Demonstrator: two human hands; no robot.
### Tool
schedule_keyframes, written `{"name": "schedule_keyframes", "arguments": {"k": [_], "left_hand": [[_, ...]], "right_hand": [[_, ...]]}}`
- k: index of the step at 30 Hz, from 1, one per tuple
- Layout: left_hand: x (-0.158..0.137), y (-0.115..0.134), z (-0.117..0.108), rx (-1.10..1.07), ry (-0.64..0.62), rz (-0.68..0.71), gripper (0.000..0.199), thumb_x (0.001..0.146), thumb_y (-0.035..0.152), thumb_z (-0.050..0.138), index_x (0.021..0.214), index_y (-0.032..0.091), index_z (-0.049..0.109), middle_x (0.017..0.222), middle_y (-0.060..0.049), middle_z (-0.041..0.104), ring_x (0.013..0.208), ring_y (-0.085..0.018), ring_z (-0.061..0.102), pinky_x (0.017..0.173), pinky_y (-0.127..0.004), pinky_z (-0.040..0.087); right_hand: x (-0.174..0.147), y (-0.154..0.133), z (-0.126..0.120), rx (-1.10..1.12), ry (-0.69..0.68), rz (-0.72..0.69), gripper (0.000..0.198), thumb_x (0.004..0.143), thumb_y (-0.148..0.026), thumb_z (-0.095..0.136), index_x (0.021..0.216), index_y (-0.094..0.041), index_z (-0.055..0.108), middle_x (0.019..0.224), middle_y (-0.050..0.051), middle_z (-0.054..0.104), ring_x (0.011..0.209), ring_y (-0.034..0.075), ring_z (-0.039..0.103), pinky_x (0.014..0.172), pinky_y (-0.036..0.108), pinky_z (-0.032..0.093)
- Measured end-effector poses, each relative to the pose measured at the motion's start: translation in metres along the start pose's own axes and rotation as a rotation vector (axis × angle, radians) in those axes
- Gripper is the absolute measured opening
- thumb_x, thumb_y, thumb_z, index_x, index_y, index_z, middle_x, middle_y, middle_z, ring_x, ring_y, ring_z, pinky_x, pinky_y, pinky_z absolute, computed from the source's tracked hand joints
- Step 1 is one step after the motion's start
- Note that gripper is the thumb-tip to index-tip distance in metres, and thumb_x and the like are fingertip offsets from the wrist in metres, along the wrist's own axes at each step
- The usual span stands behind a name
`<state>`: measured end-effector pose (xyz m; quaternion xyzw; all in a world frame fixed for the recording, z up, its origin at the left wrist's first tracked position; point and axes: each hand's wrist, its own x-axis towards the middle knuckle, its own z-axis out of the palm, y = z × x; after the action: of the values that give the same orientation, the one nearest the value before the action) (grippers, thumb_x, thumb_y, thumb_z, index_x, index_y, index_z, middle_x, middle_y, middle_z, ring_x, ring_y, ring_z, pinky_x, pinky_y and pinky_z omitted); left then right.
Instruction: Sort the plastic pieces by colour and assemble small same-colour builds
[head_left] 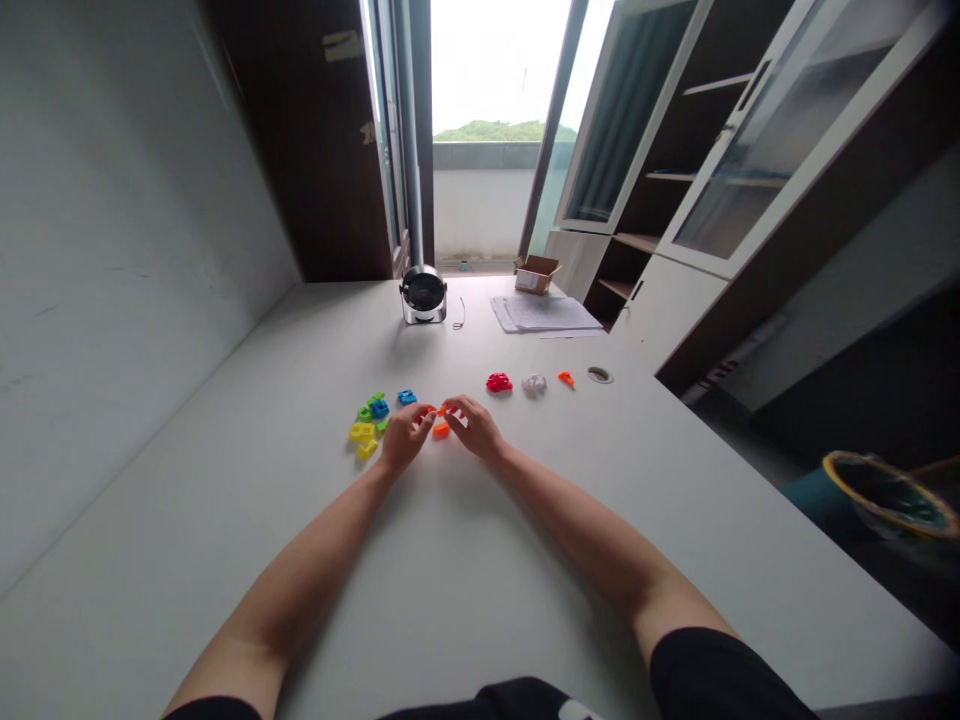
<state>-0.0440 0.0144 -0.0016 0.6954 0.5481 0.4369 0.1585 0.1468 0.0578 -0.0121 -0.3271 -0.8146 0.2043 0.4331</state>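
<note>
Both of my hands meet near the middle of the white table (465,560). My left hand (406,436) pinches a small orange plastic piece (431,410) between thumb and fingertips. From the other side my right hand (472,427) grips another small orange piece (442,410), close against the first; whether the two are joined I cannot tell. Just below the fingertips an orange block (441,430) lies on the table. Left of my left hand sit yellow pieces (361,432), green pieces (365,413) and blue pieces (379,408), with one more blue piece (406,397) above the hand.
Beyond my right hand lie a red piece cluster (499,382), a whitish cluster (534,384) and an orange piece (566,379), near a round cable hole (599,374). Farther back are a round black device (424,293), papers (547,313) and an open cardboard box (535,274).
</note>
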Motion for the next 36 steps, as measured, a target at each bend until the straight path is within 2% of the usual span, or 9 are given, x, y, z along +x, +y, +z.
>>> {"name": "schedule_keyframes", "arguments": {"k": [9,15,18,21,26,30,36], "left_hand": [[0.0002,0.0001,0.0004,0.006,-0.004,0.035,0.025,0.097,0.038,0.054,0.103,0.02,0.071,0.098,-0.005,0.075,0.081,-0.017,0.068,0.074,-0.028,0.051],[-0.001,0.0,0.0019,-0.01,-0.003,0.005,0.025,0.095,0.036,0.058,0.114,0.023,0.067,0.093,-0.003,0.075,0.077,-0.016,0.068,0.068,-0.026,0.051],[-0.001,-0.0009,0.0025,-0.02,-0.003,0.008,0.022,0.094,0.034,0.059,0.113,0.024,0.066,0.093,-0.003,0.075,0.079,-0.016,0.069,0.07,-0.026,0.052],[-0.0006,-0.002,0.003,-0.022,0.011,0.014,0.02,0.095,0.035,0.058,0.109,0.024,0.066,0.093,-0.004,0.075,0.081,-0.017,0.07,0.073,-0.027,0.053],[-0.0001,-0.0049,0.0038,-0.017,0.023,-0.011,0.022,0.096,0.037,0.057,0.11,0.023,0.067,0.094,-0.005,0.076,0.081,-0.018,0.071,0.07,-0.027,0.052],[0.0001,-0.0081,0.0045,-0.036,0.02,-0.043,0.024,0.097,0.038,0.055,0.112,0.023,0.066,0.096,-0.005,0.076,0.083,-0.019,0.072,0.07,-0.027,0.053],[0.0008,-0.0086,0.0044,-0.047,0.004,-0.068,0.025,0.097,0.04,0.055,0.111,0.023,0.067,0.096,-0.006,0.077,0.083,-0.019,0.073,0.07,-0.027,0.053]], "right_hand": [[0.0005,-0.0018,-0.0009,0.005,-0.018,0.041,0.009,0.095,-0.027,0.057,0.1,-0.022,0.063,0.098,0.004,0.065,0.088,0.018,0.062,0.074,0.028,0.049],[0.002,0.0001,0.0,0.018,0.003,0.068,0.005,0.09,-0.022,0.059,0.093,-0.022,0.063,0.095,0.003,0.064,0.085,0.017,0.061,0.076,0.028,0.049],[0.0022,0.0026,0.0012,0.012,0.009,0.081,0.005,0.09,-0.022,0.058,0.092,-0.022,0.062,0.095,0.002,0.065,0.082,0.016,0.061,0.076,0.029,0.049],[0.0016,0.0052,0.0029,0.01,0.016,0.078,0.01,0.091,-0.023,0.057,0.1,-0.023,0.063,0.099,0.003,0.067,0.08,0.016,0.063,0.076,0.029,0.05],[0.0001,0.0046,0.0046,0.019,0.035,0.057,0.032,0.092,-0.027,0.06,0.124,-0.025,0.057,0.1,0.003,0.07,0.085,0.017,0.066,0.08,0.032,0.053],[-0.0003,0.0006,0.0043,-0.004,0.018,0.002,0.036,0.091,-0.03,0.064,0.127,-0.025,0.058,0.103,0.005,0.069,0.09,0.018,0.066,0.085,0.034,0.054],[0.0003,0.0005,0.0035,-0.068,-0.012,0.014,0.034,0.092,-0.028,0.064,0.125,-0.025,0.06,0.105,0.005,0.068,0.092,0.019,0.066,0.086,0.033,0.053]]}}
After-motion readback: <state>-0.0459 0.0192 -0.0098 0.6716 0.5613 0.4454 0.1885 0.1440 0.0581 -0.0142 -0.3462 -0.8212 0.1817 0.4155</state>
